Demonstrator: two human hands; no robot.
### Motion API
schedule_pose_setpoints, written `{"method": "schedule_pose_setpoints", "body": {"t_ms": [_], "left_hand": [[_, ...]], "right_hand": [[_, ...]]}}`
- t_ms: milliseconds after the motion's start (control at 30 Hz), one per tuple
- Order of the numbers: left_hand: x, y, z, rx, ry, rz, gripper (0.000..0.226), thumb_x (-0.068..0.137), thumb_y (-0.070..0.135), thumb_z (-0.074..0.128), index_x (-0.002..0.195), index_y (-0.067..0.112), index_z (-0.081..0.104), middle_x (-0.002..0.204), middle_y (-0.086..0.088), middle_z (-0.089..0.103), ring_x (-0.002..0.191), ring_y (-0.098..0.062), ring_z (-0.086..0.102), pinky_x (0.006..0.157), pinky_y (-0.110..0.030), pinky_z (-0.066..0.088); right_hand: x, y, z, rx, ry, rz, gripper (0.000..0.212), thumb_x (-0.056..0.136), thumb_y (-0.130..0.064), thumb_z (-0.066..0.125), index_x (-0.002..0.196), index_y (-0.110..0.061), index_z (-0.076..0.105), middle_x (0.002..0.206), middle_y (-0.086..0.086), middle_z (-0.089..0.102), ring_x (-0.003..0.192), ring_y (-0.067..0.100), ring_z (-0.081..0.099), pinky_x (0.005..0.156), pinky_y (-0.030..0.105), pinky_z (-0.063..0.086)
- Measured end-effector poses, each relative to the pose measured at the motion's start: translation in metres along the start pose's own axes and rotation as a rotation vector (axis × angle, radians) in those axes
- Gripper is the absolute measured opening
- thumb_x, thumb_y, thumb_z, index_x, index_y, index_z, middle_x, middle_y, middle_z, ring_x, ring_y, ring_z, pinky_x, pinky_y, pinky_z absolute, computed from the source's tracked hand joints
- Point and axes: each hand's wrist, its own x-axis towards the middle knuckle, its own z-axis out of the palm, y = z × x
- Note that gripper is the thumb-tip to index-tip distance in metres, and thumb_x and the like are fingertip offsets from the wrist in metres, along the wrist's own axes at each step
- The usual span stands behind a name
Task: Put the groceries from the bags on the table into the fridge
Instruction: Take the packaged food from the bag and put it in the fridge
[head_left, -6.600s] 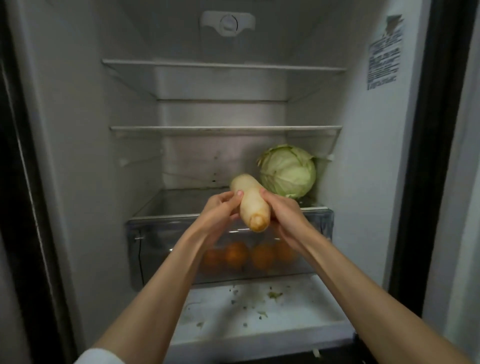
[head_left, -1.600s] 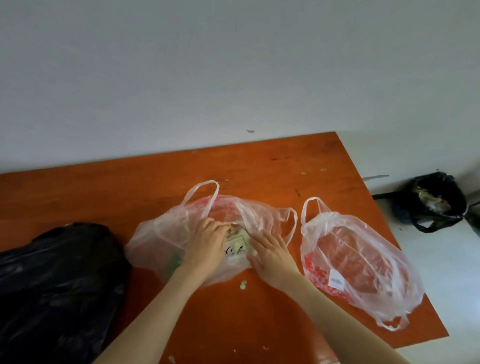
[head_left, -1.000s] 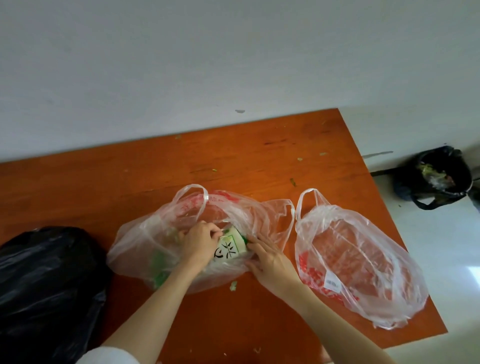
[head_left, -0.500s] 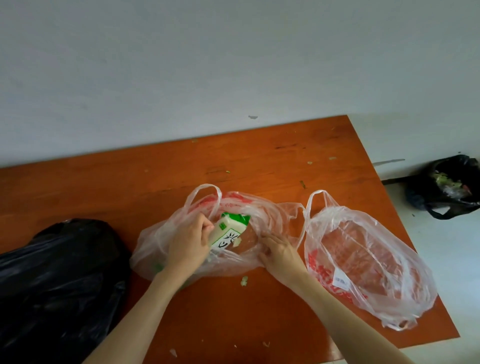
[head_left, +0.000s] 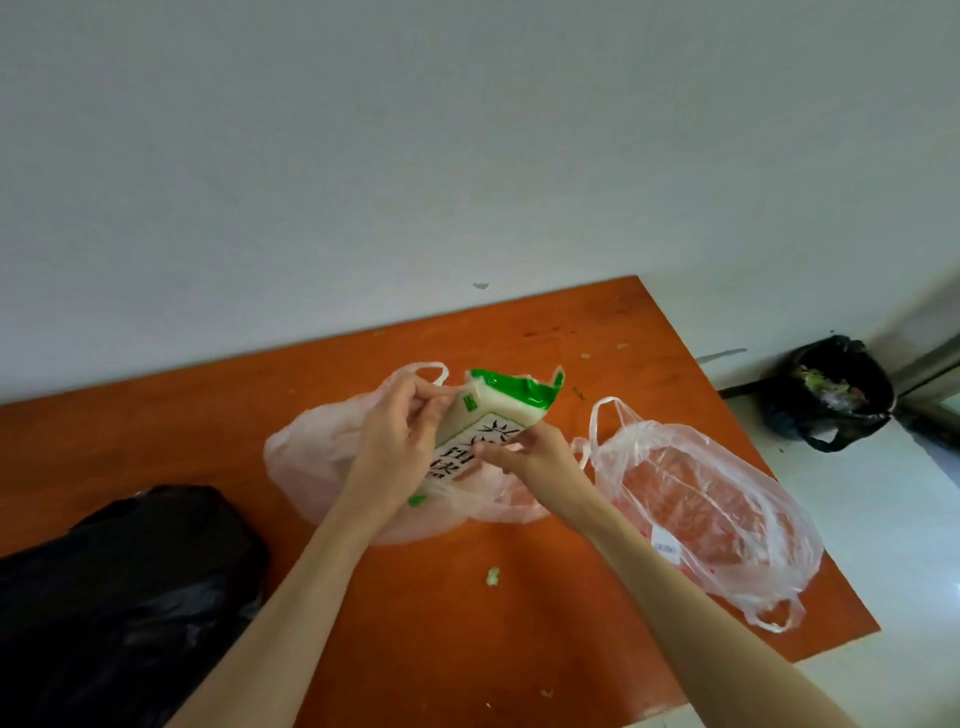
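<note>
We're looking down at an orange table (head_left: 467, 613) pushed up against a plain white wall (head_left: 415, 156). Both hands are holding 1 white and green packet (head_left: 485, 415) with black characters printed on it. It's lifted up above the middle clear plastic bag (head_left: 322, 457), tilted with its green end pointing away from us.

The left hand (head_left: 397, 441) is gripping the packet's left edge, fingers curled round it and thumb on top. The right hand (head_left: 535, 454) is pinching the packet's lower right corner, fingertips pressed together on it.

That middle bag is lying slumped on the table right under the hands, with 1 handle loop sticking up behind the left hand's fingers. We can't tell what else is sitting in it.

Just to the right we're seeing a 2nd clear plastic bag (head_left: 727, 514) with red print and a small white label, lying close to the table's right edge. Something reddish is showing through it, too blurry for us to name.

A black plastic bag (head_left: 119, 587) is taking up the left front part of the table, well apart from the packet. A tiny green scrap (head_left: 492, 577) is lying on the bare wood between our forearms. Off the table on the right, a small black bin bag (head_left: 826, 395) is sitting on the pale floor (head_left: 883, 519) with scraps showing inside.
</note>
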Motion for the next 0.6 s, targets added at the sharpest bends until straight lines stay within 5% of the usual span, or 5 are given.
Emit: {"method": "schedule_pose_setpoints", "body": {"t_ms": [133, 233, 400, 600], "left_hand": [[0.007, 0.020, -0.017, -0.026, -0.010, 0.071, 0.011, 0.091, 0.013, 0.054, 0.087, 0.022, 0.057, 0.086, 0.014, 0.062, 0.073, 0.007, 0.061, 0.060, -0.005, 0.046], [0.008, 0.028, -0.025, 0.080, -0.103, 0.111, 0.021, 0.094, 0.024, 0.048, 0.113, 0.025, 0.057, 0.110, 0.014, 0.060, 0.097, 0.005, 0.055, 0.077, -0.005, 0.042], [-0.010, 0.043, -0.016, 0.378, -0.317, 0.286, 0.050, 0.094, 0.045, 0.036, 0.142, 0.032, 0.031, 0.149, 0.008, 0.033, 0.135, -0.011, 0.032, 0.111, -0.040, 0.031], [-0.042, 0.075, 0.041, 0.587, -0.522, 0.606, 0.064, 0.087, 0.054, 0.015, 0.146, 0.032, 0.013, 0.156, 0.008, 0.011, 0.144, -0.011, 0.005, 0.116, -0.033, 0.005]], "right_hand": [[-0.015, -0.032, -0.001, 0.155, 0.173, -0.059, 0.020, 0.082, -0.006, 0.065, 0.098, -0.017, 0.060, 0.103, 0.003, 0.069, 0.099, 0.018, 0.065, 0.084, 0.029, 0.056], [-0.037, -0.047, -0.007, 0.255, 0.341, -0.074, 0.021, 0.085, -0.013, 0.061, 0.106, -0.011, 0.058, 0.105, 0.004, 0.068, 0.099, 0.021, 0.066, 0.084, 0.038, 0.056], [-0.097, -0.054, -0.035, 0.351, 0.620, -0.055, 0.027, 0.087, -0.021, 0.059, 0.111, -0.008, 0.057, 0.101, 0.007, 0.069, 0.092, 0.024, 0.069, 0.079, 0.041, 0.056], [-0.211, -0.045, -0.072, 0.447, 0.970, -0.006, 0.028, 0.086, -0.026, 0.060, 0.108, -0.009, 0.060, 0.092, 0.011, 0.071, 0.080, 0.026, 0.070, 0.069, 0.038, 0.057]]}}
